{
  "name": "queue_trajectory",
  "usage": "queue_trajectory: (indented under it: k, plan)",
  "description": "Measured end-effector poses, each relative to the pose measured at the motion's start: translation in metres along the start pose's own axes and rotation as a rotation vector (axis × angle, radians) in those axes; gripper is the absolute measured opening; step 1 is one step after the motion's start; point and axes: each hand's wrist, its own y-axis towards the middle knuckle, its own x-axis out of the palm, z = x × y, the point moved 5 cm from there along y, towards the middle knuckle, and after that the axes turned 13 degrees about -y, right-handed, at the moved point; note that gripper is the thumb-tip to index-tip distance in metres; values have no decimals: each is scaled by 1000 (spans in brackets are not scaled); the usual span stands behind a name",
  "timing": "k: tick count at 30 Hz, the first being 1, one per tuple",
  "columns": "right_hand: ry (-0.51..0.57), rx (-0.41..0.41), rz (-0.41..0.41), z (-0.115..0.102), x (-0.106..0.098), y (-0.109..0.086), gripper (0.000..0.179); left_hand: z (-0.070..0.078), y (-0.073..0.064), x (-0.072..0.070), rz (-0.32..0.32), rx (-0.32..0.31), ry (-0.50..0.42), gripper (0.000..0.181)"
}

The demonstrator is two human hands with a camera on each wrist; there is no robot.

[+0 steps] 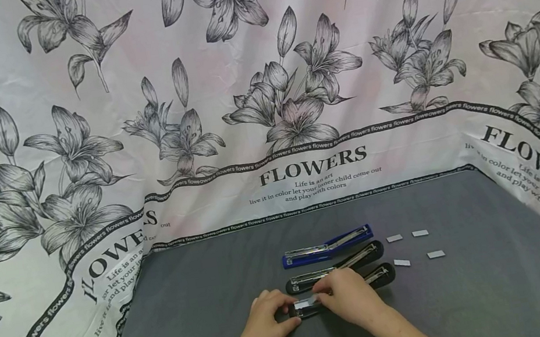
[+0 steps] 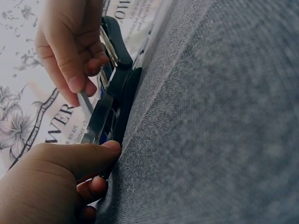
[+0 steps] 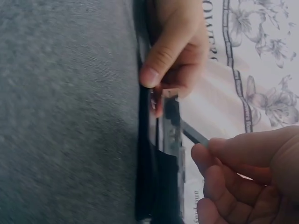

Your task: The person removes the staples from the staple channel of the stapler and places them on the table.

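Note:
A black stapler (image 1: 383, 274) lies nearest on the grey cloth, its top arm folded back and its metal channel exposed. My left hand (image 1: 268, 323) grips its front end, thumb on the near side. Above the channel, my right hand (image 1: 350, 296) pinches a short strip of staples (image 3: 194, 134) between thumb and forefinger. The strip is tilted, its lower end right at the channel in both wrist views. Just behind lies a second black stapler (image 1: 363, 255), also opened out, partly hidden by the right hand. A blue stapler (image 1: 327, 249) lies opened behind that one.
Several loose staple strips (image 1: 420, 233) are spread on the cloth to the right of the staplers. The grey cloth (image 1: 203, 285) covers the table. A white curtain (image 1: 323, 169) printed with flowers hangs along the back and both sides.

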Motion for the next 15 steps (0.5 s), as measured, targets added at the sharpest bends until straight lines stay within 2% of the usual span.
queue_trajectory:
  k: [6,15]
  plan:
    - [20,22,-1,3,-12,0,9,-1,0,1,5,-4,1,28]
    - [137,45,-43,9,-37,-2,10,0,-1,0,16,17,-10,28]
